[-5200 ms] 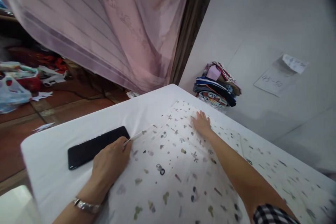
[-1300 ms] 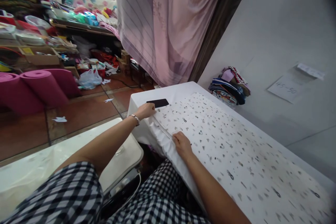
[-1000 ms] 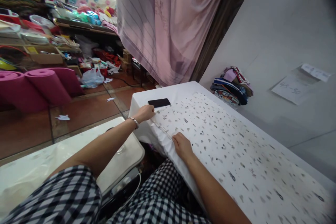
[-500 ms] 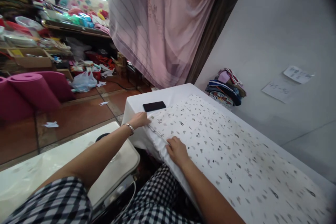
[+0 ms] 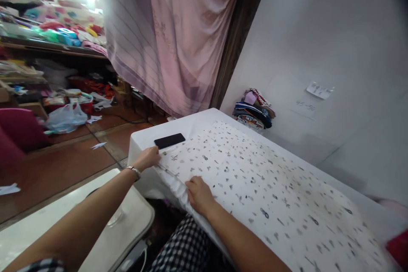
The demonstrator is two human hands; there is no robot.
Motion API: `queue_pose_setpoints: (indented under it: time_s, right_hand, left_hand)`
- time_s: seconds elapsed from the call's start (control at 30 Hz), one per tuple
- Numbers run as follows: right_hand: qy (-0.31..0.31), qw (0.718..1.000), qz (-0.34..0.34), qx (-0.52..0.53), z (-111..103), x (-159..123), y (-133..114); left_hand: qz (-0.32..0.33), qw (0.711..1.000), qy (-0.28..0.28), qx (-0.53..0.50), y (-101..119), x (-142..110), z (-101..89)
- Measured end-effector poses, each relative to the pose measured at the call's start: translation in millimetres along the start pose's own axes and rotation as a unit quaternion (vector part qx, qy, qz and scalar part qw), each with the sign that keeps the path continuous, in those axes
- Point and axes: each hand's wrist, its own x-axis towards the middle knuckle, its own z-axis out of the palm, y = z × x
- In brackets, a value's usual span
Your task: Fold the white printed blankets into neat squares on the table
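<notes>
A white sheet printed with small dark motifs (image 5: 255, 178) lies spread over a table covered in white cloth (image 5: 197, 121). My left hand (image 5: 147, 158) pinches the sheet's near corner at the table edge, fingers closed on the edge. A little further along the same edge, my right hand (image 5: 198, 193) presses down with fingers curled over the fabric. Just beyond my left hand, a black phone (image 5: 169, 140) lies flat on the cloth.
A pink curtain (image 5: 165, 34) hangs behind the table. Folded fabrics (image 5: 253, 108) are stacked against the white wall, which carries paper notes (image 5: 319, 90). A white machine surface (image 5: 95, 225) sits at my left. Cluttered shelves (image 5: 47, 38) and a plastic bag (image 5: 65, 119) stand across the red floor.
Five seconds ago my hands lay flat further in on the sheet, the left holding a thin white stick. In the last second both hands stay on the near edge while the view swings right.
</notes>
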Motion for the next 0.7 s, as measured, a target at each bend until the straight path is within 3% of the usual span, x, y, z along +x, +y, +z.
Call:
queue_pose_setpoints:
  time_s: [0.13,0.2,0.3,0.4,0.47,0.53,0.63,0.7]
  right_hand:
    - [0.042,0.999,-0.026,0.018,-1.6,-14.5,5.8]
    - [0.044,0.999,-0.023,0.007,0.5,-19.3,7.9]
    - [0.032,0.999,-0.023,-0.004,4.1,-20.1,8.9]
    - [0.027,0.999,-0.033,0.018,-1.3,-21.7,12.4]
    - [0.037,0.999,-0.024,0.031,-12.5,-31.4,20.9]
    - [0.054,0.998,0.023,0.024,-27.5,-52.0,36.7]
    - [0.045,0.988,0.146,-0.011,-49.0,-102.3,69.1]
    - [0.020,0.972,0.233,-0.028,-58.4,-141.3,88.1]
  left_hand:
    - [-0.025,1.000,-0.004,0.018,4.3,-5.7,-2.8]
    - [-0.016,0.998,0.037,0.045,17.8,-5.0,0.3]
    - [0.106,0.988,0.104,0.040,57.0,-4.4,18.2]
    - [0.252,0.963,0.097,0.006,100.0,-10.9,45.0]
    - [0.293,0.953,0.079,0.021,115.7,-17.0,60.6]
    - [0.310,0.947,0.061,0.061,117.0,-19.4,71.5]
    - [0.316,0.941,0.041,0.112,103.6,-10.2,79.6]
    - [0.332,0.936,-0.012,0.118,95.8,0.1,80.4]
